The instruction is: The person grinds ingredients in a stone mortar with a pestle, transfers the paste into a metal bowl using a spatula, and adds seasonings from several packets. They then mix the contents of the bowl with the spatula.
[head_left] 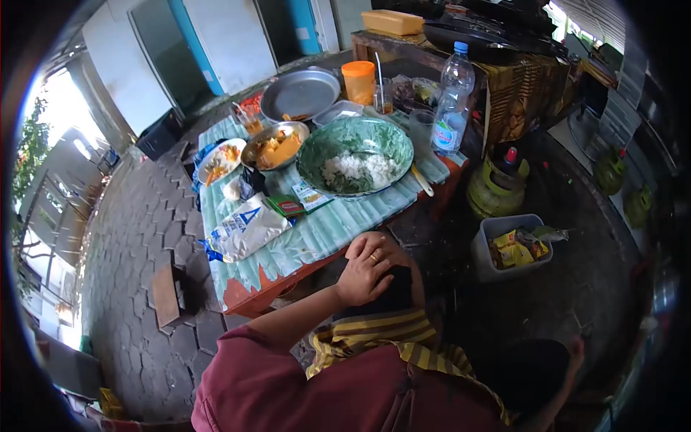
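My left hand point(366, 277) rests on my bent leg just below the table's front edge, a ring on one finger, its fingers laid loosely over the leg. It holds nothing. At the far right, low down, my right hand point(576, 353) shows only in part and in shadow; its fingers cannot be made out. Nearest to the left hand on the table point(327, 241) are a green enamel basin point(313, 162) with white rice point(367, 171) in it, a knife with a pale handle point(422, 181), and a silver and blue plastic packet point(248, 229).
A metal bowl of orange curry point(279, 150), a plate of food point(222, 162), a round grey tray point(302, 95), an orange-lidded jar point(360, 83) and a water bottle point(452, 104) stand on the table. Right of it are a green gas cylinder point(493, 191) and a plastic tub of packets point(497, 263).
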`<state>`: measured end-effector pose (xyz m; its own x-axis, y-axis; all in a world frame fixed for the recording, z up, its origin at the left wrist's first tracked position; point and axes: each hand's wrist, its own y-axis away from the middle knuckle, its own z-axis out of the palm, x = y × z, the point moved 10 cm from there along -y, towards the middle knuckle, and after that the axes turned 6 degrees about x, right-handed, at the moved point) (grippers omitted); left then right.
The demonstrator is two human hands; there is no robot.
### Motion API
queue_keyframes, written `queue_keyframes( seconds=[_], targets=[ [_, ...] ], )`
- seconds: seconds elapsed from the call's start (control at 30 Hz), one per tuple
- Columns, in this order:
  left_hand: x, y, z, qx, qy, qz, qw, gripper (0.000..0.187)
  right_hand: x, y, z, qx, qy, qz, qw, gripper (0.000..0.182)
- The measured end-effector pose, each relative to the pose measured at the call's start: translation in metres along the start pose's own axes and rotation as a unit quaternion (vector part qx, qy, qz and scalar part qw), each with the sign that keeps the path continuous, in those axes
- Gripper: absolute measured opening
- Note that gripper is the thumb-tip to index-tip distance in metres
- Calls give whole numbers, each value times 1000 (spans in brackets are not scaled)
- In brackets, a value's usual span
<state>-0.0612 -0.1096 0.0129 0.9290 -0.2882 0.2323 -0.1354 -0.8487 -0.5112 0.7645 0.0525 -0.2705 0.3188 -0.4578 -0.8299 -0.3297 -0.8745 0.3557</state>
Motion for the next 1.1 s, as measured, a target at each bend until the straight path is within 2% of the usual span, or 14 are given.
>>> queue_keyframes(
  seconds=[0.07, 0.2, 0.3, 0.37, 0.43, 0.47, 0.5, 0.53, 0.63, 0.67, 0.73, 0.83, 1.07, 1.1],
  targets=[
    [-1, 2, 2, 13, 13, -2, 1000, 36, -108, 64, 84, -58, -71, 26, 995, 44],
    [-8, 2, 2, 25, 17, -35, 999, 36, -180, 152, 171, -163, -224, 81, 957, 42],
    [-7, -6, 22, -21, -56, -29, 998, 41, -219, 211, 162, -99, -191, 33, 976, 39],
    [-2, -15, 44, -79, -99, -26, 992, 47, -248, 257, 188, -223, -274, 82, 932, 36],
    [4, -25, 79, -178, -133, -6, 975, 53, -278, 293, 174, -53, -305, -2, 951, 34],
    [11, -26, 100, -315, -161, -2, 935, 56, -265, 276, 177, -148, -368, -4, 918, 31],
    [15, -23, 122, -305, -197, 34, 931, 50, -253, 264, 158, -98, -342, -49, 933, 27],
    [21, -15, 154, -480, -184, 54, 856, 44, -226, 259, 125, 92, -271, -8, 958, 27],
    [42, -21, 195, -512, -213, 90, 827, 54, -150, 272, 61, 207, 27, -118, 971, 25],
    [65, -23, 198, -569, -185, 88, 796, 63, -115, 303, 51, 199, -12, 87, 976, 28],
    [52, 0, 251, -626, -209, 170, 732, 61, -10, 334, -14, 320, 255, 99, 907, 33],
    [131, 4, 263, -657, -174, 216, 701, 53, 106, 435, -45, 258, 365, 367, 816, 48],
    [303, -18, 165, -688, 128, 64, 711, 37, 186, 497, -3, 216, 327, 487, 780, 61],
    [232, -4, 219, -694, 124, 69, 706, 37, 193, 501, -3, 198, 303, 511, 780, 61]
  ],
)
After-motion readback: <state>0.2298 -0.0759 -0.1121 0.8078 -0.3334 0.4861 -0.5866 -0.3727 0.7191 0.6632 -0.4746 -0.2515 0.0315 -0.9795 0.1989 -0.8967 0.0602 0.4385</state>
